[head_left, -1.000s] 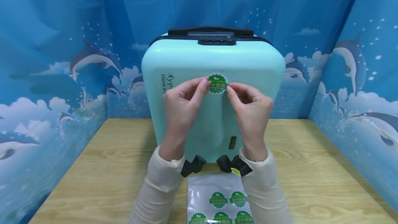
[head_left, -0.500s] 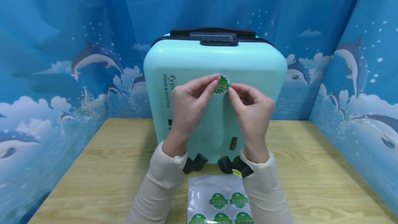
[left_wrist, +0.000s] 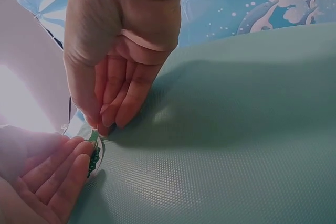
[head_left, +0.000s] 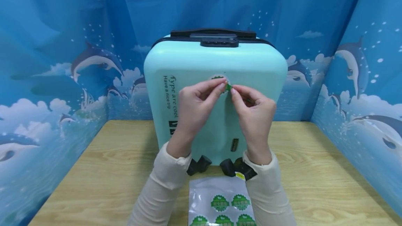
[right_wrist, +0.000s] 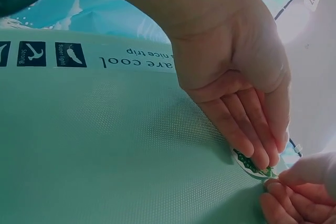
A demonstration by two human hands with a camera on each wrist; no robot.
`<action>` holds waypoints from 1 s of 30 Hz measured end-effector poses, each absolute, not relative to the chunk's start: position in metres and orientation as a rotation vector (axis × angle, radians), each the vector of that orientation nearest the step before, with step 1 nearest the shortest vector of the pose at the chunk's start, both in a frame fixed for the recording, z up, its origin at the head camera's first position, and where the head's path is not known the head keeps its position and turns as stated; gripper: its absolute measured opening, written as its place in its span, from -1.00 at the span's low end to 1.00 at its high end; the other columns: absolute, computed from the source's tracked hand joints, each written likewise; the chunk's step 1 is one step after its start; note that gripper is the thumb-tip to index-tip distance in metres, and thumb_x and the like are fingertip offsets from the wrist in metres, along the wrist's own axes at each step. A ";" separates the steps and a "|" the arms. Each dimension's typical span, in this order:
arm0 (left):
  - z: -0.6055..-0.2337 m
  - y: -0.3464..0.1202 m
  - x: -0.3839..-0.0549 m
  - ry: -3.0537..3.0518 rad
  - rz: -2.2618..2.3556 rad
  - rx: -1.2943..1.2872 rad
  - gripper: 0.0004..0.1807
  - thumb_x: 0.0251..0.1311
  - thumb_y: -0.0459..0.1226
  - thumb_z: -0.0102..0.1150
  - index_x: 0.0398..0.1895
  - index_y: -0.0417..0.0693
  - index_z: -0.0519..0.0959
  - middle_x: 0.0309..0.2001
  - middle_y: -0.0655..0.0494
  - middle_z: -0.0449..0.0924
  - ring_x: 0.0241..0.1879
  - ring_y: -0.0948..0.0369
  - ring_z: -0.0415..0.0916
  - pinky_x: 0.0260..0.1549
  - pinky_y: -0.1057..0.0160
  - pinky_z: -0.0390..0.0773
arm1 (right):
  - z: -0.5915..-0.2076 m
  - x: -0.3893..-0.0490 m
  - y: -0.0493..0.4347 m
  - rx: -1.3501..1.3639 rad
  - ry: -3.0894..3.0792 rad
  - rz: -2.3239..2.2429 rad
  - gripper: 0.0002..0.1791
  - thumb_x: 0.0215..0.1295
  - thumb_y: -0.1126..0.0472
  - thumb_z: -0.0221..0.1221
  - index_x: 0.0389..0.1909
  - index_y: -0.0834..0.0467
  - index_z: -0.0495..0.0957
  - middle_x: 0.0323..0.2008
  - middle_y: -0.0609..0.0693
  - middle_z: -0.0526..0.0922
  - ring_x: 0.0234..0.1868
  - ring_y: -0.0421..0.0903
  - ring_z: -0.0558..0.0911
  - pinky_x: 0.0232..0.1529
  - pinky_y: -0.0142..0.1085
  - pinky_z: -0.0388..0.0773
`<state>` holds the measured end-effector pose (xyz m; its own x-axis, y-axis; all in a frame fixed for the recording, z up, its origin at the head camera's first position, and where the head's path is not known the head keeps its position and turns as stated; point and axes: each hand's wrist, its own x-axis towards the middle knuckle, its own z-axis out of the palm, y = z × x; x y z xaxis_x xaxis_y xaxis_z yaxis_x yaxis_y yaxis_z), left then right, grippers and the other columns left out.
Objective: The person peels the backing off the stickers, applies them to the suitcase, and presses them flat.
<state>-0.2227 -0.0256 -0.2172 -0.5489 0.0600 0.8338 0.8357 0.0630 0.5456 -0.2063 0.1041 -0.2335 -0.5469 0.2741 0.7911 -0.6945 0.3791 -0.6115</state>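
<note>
Between the two sets of fingertips, just ahead of them, a round green-and-white sticker (right_wrist: pixel 245 162) at the front shell of an upright mint suitcase (head_left: pixel 220 125). Left hand (head_left: pixel 198 109): thumb and forefinger brought together, pinching near the sticker's middle as far as the head view shows; its fingers hide much of the disc. Right hand (head_left: pixel 255 111): thumb and forefinger grasping the near rim, a small green piece standing up between both pinches, the upper-left part flat behind the left fingers. Reads as edge work; cannot tell whether that rim is coming away or going down. Either way, best keep the right pinch right on the rim, low to the shell, and draw slowly at a shallow angle; a straight outward tug would likely crease or tear thin stock. Left fingertips should stay close behind the bend, moving with it, so the raised strip keeps taut and cannot fold onto itself. Even tension between the pinches matters most. Below the wrists, a sheet (head_left: pixel 201 185) of matching stickers lies on the wooden table (head_left: pixel 110 170), touched by neither hand's fingers.
</note>
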 end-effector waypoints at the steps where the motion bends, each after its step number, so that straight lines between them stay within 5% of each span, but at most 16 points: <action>1: -0.217 -0.025 -0.223 -1.709 -1.549 -0.898 -0.82 0.20 -0.40 0.19 -0.17 -0.31 0.64 -0.16 -0.10 0.68 -0.15 0.25 0.65 -0.15 0.34 0.60 | -0.234 -0.206 0.104 0.371 -1.723 1.332 -0.81 0.21 0.23 0.25 -0.24 0.28 0.68 -0.29 0.09 0.72 -0.34 -0.24 0.66 -0.28 -0.44 0.60; 30: -0.224 -0.019 -0.221 -1.802 -1.563 -0.870 -0.82 0.20 -0.37 0.19 -0.17 -0.29 0.65 -0.22 -0.08 0.70 -0.27 0.26 0.66 -0.28 0.37 0.63 | -0.246 -0.200 0.114 0.392 -1.753 1.350 -0.81 0.22 0.26 0.23 -0.23 0.31 0.67 -0.31 0.14 0.72 -0.37 -0.29 0.66 -0.29 -0.46 0.61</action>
<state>-0.2206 -0.0192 -0.2241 -0.6098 0.0944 0.7869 0.7924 0.0952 0.6026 -0.2004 0.1145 -0.2460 -0.5765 0.2472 0.7788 -0.6900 0.3633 -0.6260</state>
